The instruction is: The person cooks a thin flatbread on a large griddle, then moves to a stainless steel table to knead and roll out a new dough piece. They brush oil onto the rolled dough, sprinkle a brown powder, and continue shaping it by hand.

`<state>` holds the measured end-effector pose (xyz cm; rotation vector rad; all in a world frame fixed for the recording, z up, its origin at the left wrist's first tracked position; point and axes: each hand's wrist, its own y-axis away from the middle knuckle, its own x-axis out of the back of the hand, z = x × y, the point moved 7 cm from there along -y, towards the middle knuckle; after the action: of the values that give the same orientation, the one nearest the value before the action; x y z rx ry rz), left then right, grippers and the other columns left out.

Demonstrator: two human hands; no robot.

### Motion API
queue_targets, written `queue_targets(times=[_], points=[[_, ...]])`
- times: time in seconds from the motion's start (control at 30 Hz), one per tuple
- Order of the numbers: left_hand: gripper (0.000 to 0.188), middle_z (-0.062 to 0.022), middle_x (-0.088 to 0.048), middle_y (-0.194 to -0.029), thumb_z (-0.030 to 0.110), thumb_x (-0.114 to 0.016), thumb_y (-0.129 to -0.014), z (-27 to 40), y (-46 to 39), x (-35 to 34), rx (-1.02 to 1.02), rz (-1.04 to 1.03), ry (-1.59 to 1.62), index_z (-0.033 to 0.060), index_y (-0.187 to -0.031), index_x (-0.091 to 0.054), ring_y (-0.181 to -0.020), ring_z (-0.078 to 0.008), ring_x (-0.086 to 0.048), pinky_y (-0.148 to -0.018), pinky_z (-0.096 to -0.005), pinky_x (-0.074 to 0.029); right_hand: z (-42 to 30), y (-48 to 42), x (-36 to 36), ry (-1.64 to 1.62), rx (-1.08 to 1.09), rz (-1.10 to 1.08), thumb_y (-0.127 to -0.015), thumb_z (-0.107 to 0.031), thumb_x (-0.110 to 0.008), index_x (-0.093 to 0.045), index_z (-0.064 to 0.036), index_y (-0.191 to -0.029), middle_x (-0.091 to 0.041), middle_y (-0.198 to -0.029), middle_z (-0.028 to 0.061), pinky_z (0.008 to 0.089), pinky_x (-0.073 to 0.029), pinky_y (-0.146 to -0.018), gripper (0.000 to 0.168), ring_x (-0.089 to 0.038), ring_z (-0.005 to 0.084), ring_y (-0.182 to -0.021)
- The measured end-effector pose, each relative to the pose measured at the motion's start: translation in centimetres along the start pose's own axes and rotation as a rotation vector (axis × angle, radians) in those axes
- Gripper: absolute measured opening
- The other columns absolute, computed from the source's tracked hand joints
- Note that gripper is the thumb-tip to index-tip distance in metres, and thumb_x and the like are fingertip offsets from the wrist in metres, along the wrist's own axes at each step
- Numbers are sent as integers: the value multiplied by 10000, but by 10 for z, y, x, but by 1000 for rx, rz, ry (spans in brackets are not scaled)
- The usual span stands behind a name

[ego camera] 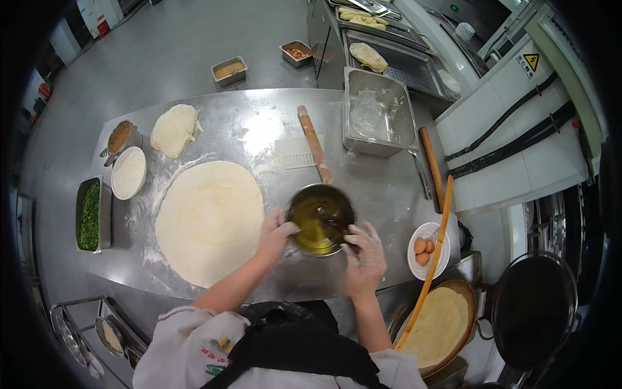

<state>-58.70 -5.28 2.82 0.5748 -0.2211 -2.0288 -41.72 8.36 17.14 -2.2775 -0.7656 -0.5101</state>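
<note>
Between my two hands is a round metal bowl (297,205) of yellow-green oil (311,232). My left hand (277,236) grips its left rim, while my right hand (363,255) holds the right rim; both are dusted with flour. What the dark shape at the bowl's right side is, I cannot tell. A large flat sheet of rolled dough (209,223) lies to the left, with a wet sheen on its upper part. Just beyond the bowl, a wooden rolling pin (313,141) rests across a pale, flat scraper (291,151).
Left on the steel table (233,109): a dough lump (175,130), a flour bowl (129,172), a pan of chopped greens (101,214). Right: a deep steel pan (379,141), a bowl of eggs (417,270). A long wooden stick (432,272) crosses a round griddle holding flatbread (440,330).
</note>
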Motion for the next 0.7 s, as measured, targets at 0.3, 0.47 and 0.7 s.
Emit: queue_targets(times=[0.3, 0.47, 0.7], points=[[292, 15, -429, -729, 73, -703, -799, -120, -72, -197, 1, -136, -118, 111, -805, -413, -662, -101, -476, -550, -300, -435, 132, 31, 81, 185, -460, 201, -924, -9, -652, -701, -28, -1224, -457, -1562, 227, 449, -306, -1208, 304, -391, 391, -1478], [313, -19, -514, -736, 191, -733, -915, -150, -84, -203, -76, -231, -185, 84, -855, -445, -613, -115, -570, -522, -295, -470, 139, 31, 93, 250, -346, 213, -933, -23, -620, -643, 50, -1241, -381, -1616, 229, 450, -281, -1220, 317, -366, 361, -1494], [326, -92, -707, -963, 342, -674, -985, -79, 0, -12, 18, -75, -487, 53, -1134, -657, -871, -189, -679, -828, -355, -537, 63, 10, -5, -181, 8, -145, -893, 65, -628, -696, -22, -1039, -690, -1269, 174, 460, -495, -1063, 183, -626, 377, -1256]])
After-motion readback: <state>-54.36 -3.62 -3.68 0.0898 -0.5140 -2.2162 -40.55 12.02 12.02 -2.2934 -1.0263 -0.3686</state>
